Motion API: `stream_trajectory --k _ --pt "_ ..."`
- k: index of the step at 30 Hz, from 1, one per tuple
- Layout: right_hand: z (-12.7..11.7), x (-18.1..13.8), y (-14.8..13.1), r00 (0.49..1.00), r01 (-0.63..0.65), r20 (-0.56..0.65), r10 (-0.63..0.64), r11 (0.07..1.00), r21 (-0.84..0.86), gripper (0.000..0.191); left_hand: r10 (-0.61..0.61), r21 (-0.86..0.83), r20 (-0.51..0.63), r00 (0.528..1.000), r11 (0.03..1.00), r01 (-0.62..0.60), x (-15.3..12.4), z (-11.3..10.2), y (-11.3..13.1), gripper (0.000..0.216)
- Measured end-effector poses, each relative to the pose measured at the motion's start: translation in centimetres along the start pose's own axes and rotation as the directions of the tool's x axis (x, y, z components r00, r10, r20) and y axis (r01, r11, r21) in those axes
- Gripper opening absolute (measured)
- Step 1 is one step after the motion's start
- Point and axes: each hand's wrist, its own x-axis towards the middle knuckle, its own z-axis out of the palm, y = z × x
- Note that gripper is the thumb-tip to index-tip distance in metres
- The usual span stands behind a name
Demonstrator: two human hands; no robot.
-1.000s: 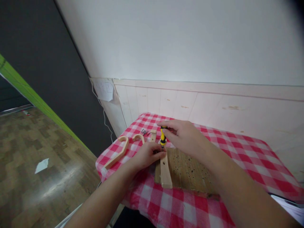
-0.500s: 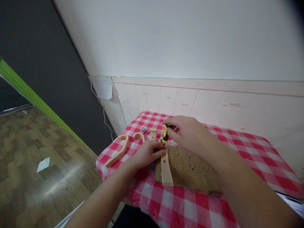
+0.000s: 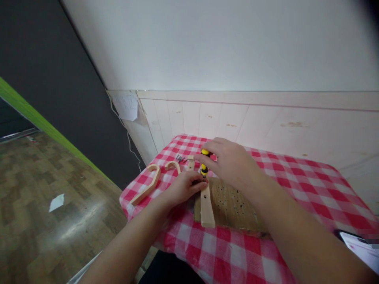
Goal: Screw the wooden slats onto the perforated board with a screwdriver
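In my right hand (image 3: 227, 157) is a yellow and black screwdriver (image 3: 204, 170), held upright by the handle with its tip down. That tip meets the upper part of a pale wooden piece (image 3: 207, 209) with a dark hole. The wooden piece lies on a brown board (image 3: 229, 203) dotted with many small holes. The thumb and fingers of my left hand (image 3: 185, 187) close around the screwdriver's tip, touching the wooden piece; whatever they pinch there is too small to make out.
Left of the board lie a wooden hook (image 3: 151, 185), a second curved piece (image 3: 173, 166) and a small wooden piece (image 3: 191, 162). Several dark screws (image 3: 180, 159) lie behind them. A phone (image 3: 359, 248) rests at the right on the checkered tablecloth (image 3: 233, 260). A white wall stands behind.
My right hand has shifted slightly left and changed its grip on the handle, and the screwdriver stands more upright. My left hand stays by its tip. The view has moved slightly, showing more of the phone.
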Motion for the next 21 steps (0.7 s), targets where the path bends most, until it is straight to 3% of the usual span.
stream_trajectory --k 3,6,9,12,16,21 --pt "0.5 -0.2 0.5 0.995 0.096 0.01 -0.1 0.974 0.204 0.033 -0.003 -0.014 0.005 1.0 1.0 0.003 0.0 0.0 -0.2 0.02" --pt "0.0 -0.3 0.9 0.986 0.143 0.047 -0.161 0.952 0.271 0.037 0.021 -0.041 0.017 1.0 0.999 -0.02 0.0 0.1 -0.2 0.02" --pt "-0.4 -0.2 0.9 0.978 0.189 0.033 -0.207 0.939 0.289 0.034 0.006 -0.044 0.006 1.0 0.999 -0.006 0.0 0.1 0.0 0.018" --pt "0.1 0.0 0.6 0.986 0.165 -0.016 -0.165 0.969 0.182 0.018 -0.03 -0.012 -0.011 0.999 0.999 0.03 0.0 0.1 0.2 0.018" --pt "1.2 0.0 0.1 0.987 0.125 -0.108 -0.117 0.99 0.071 0.028 -0.019 -0.02 0.021 1.0 1.0 0.019 0.0 0.1 0.1 0.02" --pt "0.0 -0.4 0.2 0.977 0.201 0.029 -0.211 0.956 0.212 0.033 0.01 -0.065 0.018 1.0 0.998 -0.008 0.0 0.2 -0.3 0.021"
